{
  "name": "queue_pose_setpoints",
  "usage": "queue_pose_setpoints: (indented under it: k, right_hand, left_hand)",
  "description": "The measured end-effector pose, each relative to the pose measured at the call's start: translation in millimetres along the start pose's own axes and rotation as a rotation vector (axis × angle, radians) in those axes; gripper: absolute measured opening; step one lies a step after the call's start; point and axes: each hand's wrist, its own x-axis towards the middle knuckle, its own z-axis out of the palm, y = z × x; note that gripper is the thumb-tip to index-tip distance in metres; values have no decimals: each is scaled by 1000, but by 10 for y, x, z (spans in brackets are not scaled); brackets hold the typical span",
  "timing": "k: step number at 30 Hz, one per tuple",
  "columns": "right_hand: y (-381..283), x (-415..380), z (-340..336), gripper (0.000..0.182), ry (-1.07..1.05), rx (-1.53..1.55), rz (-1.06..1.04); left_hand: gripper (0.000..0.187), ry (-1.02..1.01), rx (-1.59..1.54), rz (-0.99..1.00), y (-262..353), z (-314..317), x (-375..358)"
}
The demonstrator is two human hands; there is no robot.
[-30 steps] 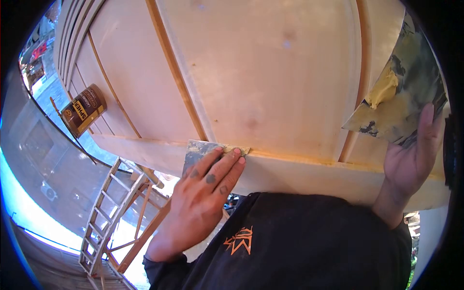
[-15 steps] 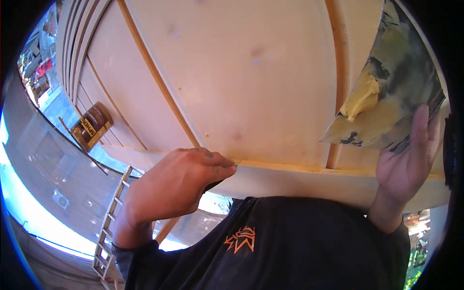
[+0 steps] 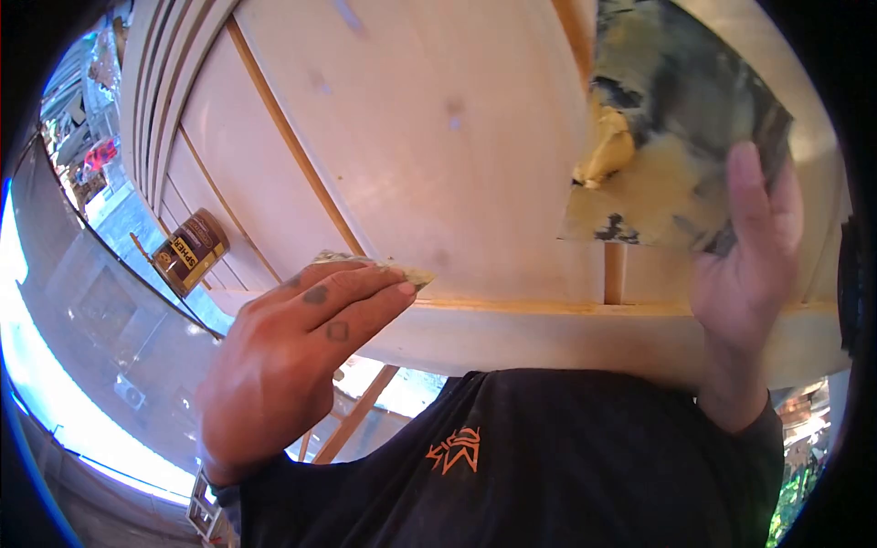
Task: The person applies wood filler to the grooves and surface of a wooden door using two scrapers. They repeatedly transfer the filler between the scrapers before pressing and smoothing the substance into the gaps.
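Observation:
My left hand [image 3: 283,338] is closed round a thin flat spreader [image 3: 420,275] smeared with yellowish putty; only its edge shows past the fingers, just above the ledge of the pale panelled surface [image 3: 438,183]. On the right, my right hand [image 3: 754,247] grips a broad flat plate [image 3: 681,137] by its lower right side, thumb on the face. Grey and yellow smears cover that plate, and a lump of yellow putty [image 3: 607,151] sits near its left edge.
A brown open tub [image 3: 190,252] with a yellow label stands at the left, a stick beside it. Orange-brown strips [image 3: 288,128] cross the panels. A ladder [image 3: 206,511] is low at the left, near a wooden bar [image 3: 356,416].
My left hand has lifted off the ledge and turned, showing the spreader's smeared edge. My right hand and the plate have shifted left and up. The view has shifted a little too.

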Motion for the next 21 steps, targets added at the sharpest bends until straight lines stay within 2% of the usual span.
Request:
queue_pose_setpoints:
  k: [3, 6, 9, 21]
  right_hand:
    - [13, 34, 99, 30, -13, -52, -18]
    - [40, 65, 228, 20, 5, -154, -118]
    - [20, 48, 274, 19, 8, -226, -145]
    - [-27, 54, 307, 18, 19, -236, -160]
  left_hand:
    - [45, 245, 57, 156, 55, 68, -16]
    - [39, 386, 202, 286, 189, 184, 36]
    - [33, 496, 298, 250, 396, 300, 139]
    - [41, 407, 365, 288, 417, 350, 318]
